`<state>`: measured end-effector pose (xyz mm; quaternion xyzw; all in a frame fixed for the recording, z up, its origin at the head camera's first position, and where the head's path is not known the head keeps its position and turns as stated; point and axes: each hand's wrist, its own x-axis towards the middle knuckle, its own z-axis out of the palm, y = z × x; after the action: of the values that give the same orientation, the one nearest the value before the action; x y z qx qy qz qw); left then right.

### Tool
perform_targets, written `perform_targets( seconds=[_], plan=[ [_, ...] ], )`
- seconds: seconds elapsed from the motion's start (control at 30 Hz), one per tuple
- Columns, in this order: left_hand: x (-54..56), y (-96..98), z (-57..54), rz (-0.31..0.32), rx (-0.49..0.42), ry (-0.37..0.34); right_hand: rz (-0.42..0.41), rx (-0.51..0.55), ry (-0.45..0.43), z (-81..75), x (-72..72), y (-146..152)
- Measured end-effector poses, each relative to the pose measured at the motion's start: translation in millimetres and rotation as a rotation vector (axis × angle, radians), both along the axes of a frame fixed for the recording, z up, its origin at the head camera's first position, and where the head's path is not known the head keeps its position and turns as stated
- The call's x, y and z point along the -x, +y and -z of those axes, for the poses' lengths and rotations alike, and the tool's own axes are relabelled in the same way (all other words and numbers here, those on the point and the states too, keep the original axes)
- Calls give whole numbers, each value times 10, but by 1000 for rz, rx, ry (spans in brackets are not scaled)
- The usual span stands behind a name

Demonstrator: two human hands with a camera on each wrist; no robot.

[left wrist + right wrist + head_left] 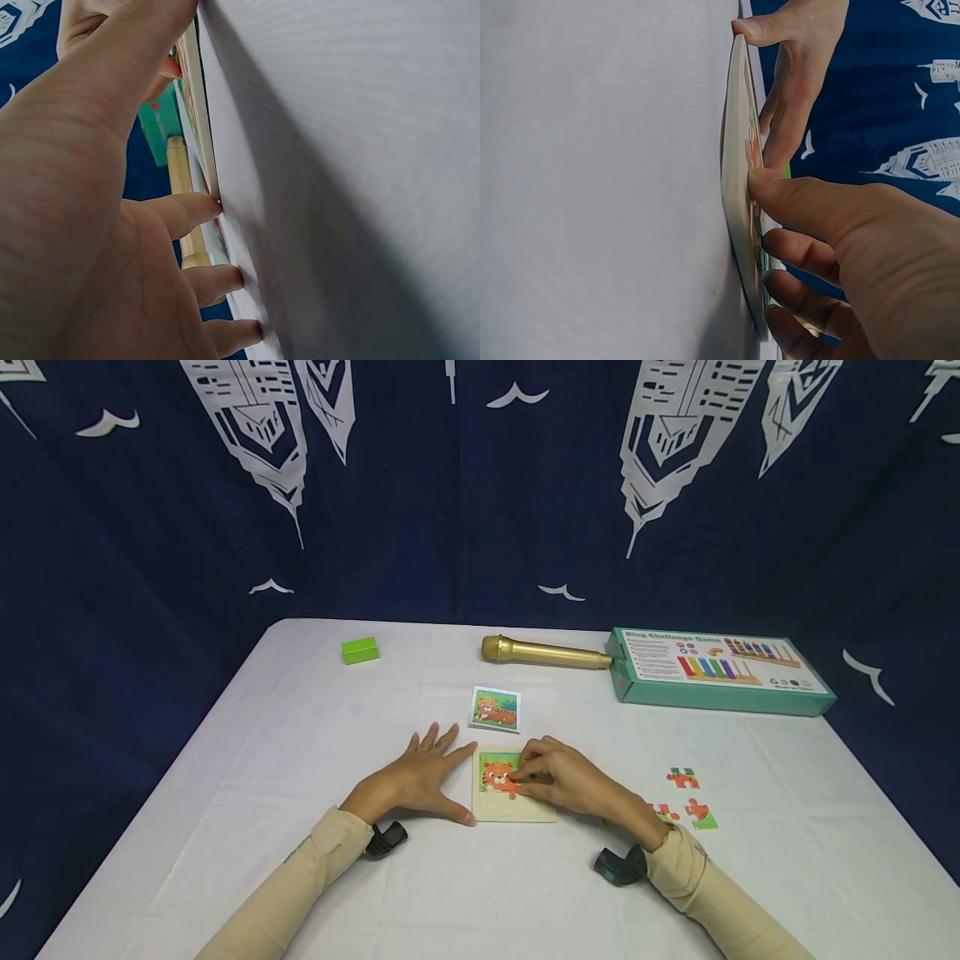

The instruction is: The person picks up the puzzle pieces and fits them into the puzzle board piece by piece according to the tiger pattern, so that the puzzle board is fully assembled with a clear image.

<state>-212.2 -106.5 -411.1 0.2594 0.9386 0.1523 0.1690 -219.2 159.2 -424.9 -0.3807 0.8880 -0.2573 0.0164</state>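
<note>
A pale wooden puzzle board (516, 812) lies in front of me, its upper left filled with a tiger's face (497, 774). My left hand (422, 779) spreads its fingers beside the board, with thumb and index fingertips at its left edge. Over the right part of the picture, my right hand (570, 779) pinches a puzzle piece that its fingers mostly hide. The right wrist view shows that thumb (769, 187) right at the face of the board (736, 161), fingers curled opposite. Just behind the board lies a tiger picture card (496, 710).
Several loose puzzle pieces (701, 814) lie to the right, partly behind my right forearm. A gold microphone (551, 654) lies at the back, its end by a green game box (723, 693). A bright green block (361, 651) sits at the back left.
</note>
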Motion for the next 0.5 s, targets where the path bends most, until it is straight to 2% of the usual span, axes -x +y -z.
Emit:
perform_targets(
  seconds=[0.33,0.5],
  plan=[
    [3,-3,-3,-5,11,-7,-12,-3,3,-27,-20,-19],
    [8,-2,-1,1,1,-8,-23,82,-34,-89,-25,40]
  ],
)
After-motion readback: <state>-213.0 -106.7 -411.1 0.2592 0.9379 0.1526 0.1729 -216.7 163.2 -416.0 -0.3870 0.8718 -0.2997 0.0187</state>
